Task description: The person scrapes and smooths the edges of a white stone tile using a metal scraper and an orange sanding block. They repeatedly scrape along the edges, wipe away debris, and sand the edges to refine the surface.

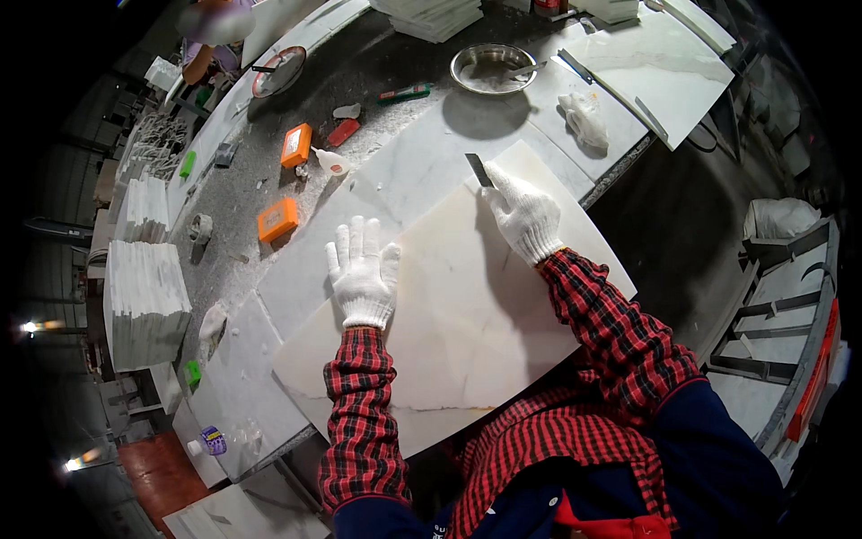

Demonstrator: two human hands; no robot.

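The left hand [364, 277], in a white knit glove, is palm down with fingers apart, the thumb off to the right and the other fingers pointing away from the body. Its grip is slack and holds nothing. It lies over the far left edge of a pale stone slab [458, 332], fingertips reaching past that edge; how hard it presses cannot be told. The left forearm runs up almost straight, in a red-and-black checked sleeve [359, 413].

The right hand [525, 216], gloved alike, has its grip clamped on a dark flat blade [480, 171], which sticks out toward the upper left near the slab's far corner. Whether the blade touches stone is unclear. The right forearm slants in from the lower right, bent at the elbow.

The slab sits at an angle on the table [386, 171], in front of the body. Beyond it are two orange boxes [278, 220] and a metal bowl [459, 78].
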